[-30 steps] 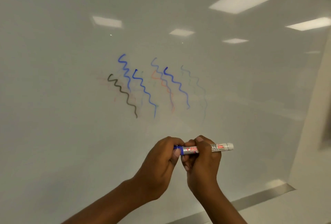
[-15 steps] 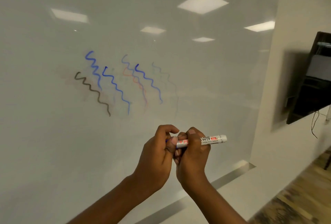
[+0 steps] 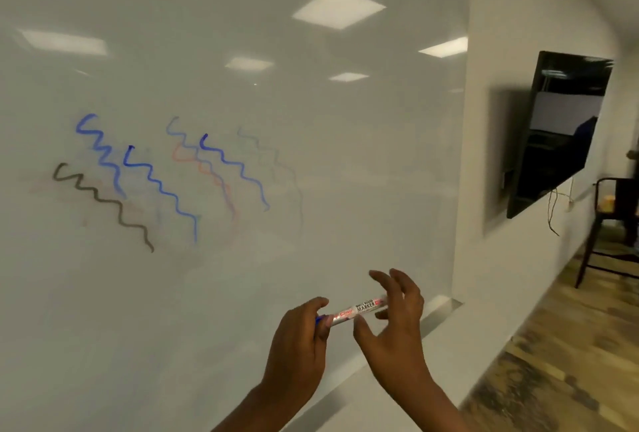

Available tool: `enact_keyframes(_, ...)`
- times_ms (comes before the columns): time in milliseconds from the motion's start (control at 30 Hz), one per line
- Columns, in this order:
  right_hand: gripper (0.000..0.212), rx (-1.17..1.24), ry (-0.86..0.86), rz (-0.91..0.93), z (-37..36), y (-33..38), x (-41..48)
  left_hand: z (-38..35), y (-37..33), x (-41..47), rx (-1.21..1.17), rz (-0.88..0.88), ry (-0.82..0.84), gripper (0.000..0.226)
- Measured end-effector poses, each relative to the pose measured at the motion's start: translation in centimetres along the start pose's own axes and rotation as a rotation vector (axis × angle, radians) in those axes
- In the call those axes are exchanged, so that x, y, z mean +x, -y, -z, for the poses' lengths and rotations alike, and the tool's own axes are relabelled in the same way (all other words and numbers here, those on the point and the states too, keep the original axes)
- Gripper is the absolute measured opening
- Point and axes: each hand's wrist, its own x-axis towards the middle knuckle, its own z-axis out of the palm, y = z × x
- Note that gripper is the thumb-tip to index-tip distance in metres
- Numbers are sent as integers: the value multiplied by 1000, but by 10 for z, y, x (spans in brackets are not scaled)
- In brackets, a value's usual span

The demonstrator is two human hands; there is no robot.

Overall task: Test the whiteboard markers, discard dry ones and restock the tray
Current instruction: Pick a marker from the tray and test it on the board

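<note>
Here the silver whiteboard marker with red lettering (image 3: 358, 310) lies nearly level, long axis running left to right. The left hand (image 3: 300, 338) pinches its blue-capped left end; the right hand (image 3: 394, 319), fingers spread loose, hovers at its right end.

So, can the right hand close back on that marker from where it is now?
Probably yes. The right hand is open right beside the marker, fingers curled over its barrel, nothing between them. The left hand holds the capped end level.
</note>
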Motion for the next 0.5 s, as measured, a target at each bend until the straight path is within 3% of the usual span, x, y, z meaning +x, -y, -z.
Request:
enact_keyframes(100,53,-300,134,222,9,-38,7,-32,5,7,56,-130,65,60)
enact_keyframes(267,28,-587,155,312,34,-107,22,-101,22,14,177,-261,206,42)
enact_keyframes(400,25,-646,157,265,48,-178,27,-173,58,15,214,-474,282,31)
enact_keyframes(500,30,-634,228,188,57,-244,21,-235,80,6,212,-490,383,35)
